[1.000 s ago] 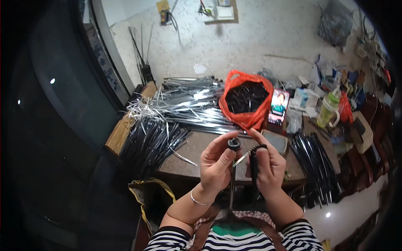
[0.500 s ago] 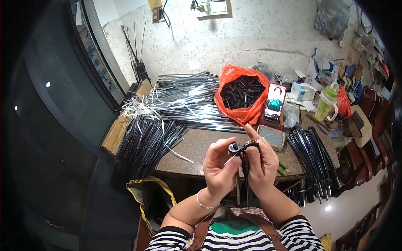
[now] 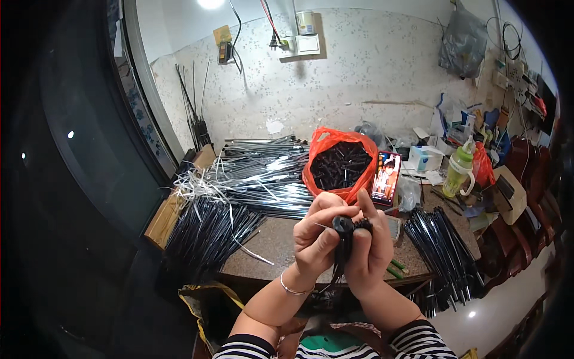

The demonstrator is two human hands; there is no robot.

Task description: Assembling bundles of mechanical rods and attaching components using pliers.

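Gripping a black rod bundle [image 3: 345,248], both hands [image 3: 344,242] front an orange bag [image 3: 326,143] of black caps [image 3: 341,164].

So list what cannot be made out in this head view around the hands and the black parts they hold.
- Small black cap: its shape is too small to tell, half covered by the left hand.
- Black rods below it: their count and lower ends are hidden between that hand and the right hand.
- Pieces in the orange bag: too small to tell apart.
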